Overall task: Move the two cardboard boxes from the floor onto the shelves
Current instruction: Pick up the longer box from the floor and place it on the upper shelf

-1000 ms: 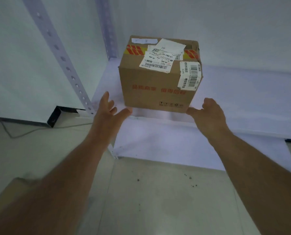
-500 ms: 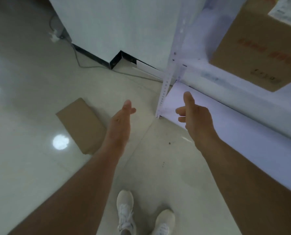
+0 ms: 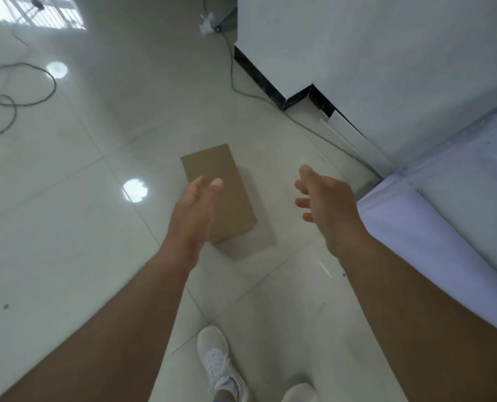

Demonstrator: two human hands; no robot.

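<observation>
A plain brown cardboard box point(image 3: 227, 181) lies flat on the pale tiled floor in the middle of the view. My left hand point(image 3: 193, 211) hovers over its near left part with fingers apart and holds nothing. My right hand point(image 3: 327, 203) is to the right of the box, also empty with fingers spread. The white shelves point(image 3: 432, 216) show at the right edge, low shelf boards only. The other box, the one with labels, is out of view.
A white wall with a black skirting point(image 3: 270, 82) runs at the upper right. Cables point(image 3: 15, 103) trail over the floor at the far left and along the wall. My white shoes point(image 3: 218, 364) stand at the bottom.
My view has swung left and down, away from the shelf with the labelled box. The brown box on the floor now sits in the middle, and both hands have moved toward it.
</observation>
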